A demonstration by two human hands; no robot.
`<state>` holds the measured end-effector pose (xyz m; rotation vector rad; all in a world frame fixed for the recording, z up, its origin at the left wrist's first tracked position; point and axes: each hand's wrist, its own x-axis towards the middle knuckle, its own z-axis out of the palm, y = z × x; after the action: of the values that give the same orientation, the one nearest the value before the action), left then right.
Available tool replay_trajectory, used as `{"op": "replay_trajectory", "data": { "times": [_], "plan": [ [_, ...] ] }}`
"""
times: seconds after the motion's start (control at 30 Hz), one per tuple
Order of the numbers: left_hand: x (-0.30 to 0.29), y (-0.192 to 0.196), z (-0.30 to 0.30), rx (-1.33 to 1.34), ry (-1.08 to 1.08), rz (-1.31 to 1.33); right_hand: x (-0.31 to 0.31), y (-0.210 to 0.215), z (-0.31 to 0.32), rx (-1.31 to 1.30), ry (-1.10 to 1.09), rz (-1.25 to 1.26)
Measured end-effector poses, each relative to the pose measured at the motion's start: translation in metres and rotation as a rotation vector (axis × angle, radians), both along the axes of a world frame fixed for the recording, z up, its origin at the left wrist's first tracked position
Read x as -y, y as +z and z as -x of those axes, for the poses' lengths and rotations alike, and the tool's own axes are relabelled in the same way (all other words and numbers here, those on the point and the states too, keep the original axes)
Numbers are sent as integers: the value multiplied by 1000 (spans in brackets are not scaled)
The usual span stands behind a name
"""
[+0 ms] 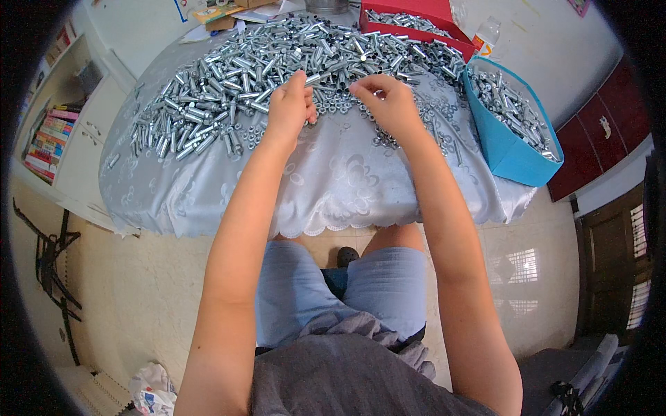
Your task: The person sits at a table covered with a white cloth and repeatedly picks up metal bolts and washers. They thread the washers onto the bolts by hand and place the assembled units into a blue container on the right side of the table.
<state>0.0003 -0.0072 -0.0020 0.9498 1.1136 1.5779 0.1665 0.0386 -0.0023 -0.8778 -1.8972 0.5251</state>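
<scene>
A large heap of shiny metal sleeves (239,80) covers the far half of the table. My left hand (286,111) is closed at the heap's near edge, its fingers curled. A short metal sleeve (314,79) sticks out to the right beside its thumb and appears to be held there. To the right, my right hand (392,104) is closed in a pinch, thumb and forefinger together; whatever lies between the tips is too small to make out. Small metal nuts (336,106) lie scattered between and below the hands. Several thin bolts (444,139) lie right of my right wrist.
A blue fabric bin (517,156) full of metal parts stands at the table's right edge. Behind it are a red box (416,32) of similar parts and a clear plastic bottle (488,35). A shiny grey cloth (340,187) drapes over the table's front edge, above my legs.
</scene>
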Motion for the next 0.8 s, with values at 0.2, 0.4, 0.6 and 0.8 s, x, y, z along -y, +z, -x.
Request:
{"op": "replay_trajectory", "data": {
  "times": [0.2, 0.4, 0.6, 0.8],
  "plan": [
    [-1, -1, -2, -76, 51, 57, -10, -13, -8, 250, -117, -289],
    [-1, -3, 2, -21, 39, 37, -15, -14, -19, 343, -412, -104],
    [-1, -2, 2, -32, 54, 42, -19, -12, -27, 466, -619, 40],
    [3, 3, -2, -56, 82, 48, -35, -21, -34, 457, -574, 74]
  ]
}}
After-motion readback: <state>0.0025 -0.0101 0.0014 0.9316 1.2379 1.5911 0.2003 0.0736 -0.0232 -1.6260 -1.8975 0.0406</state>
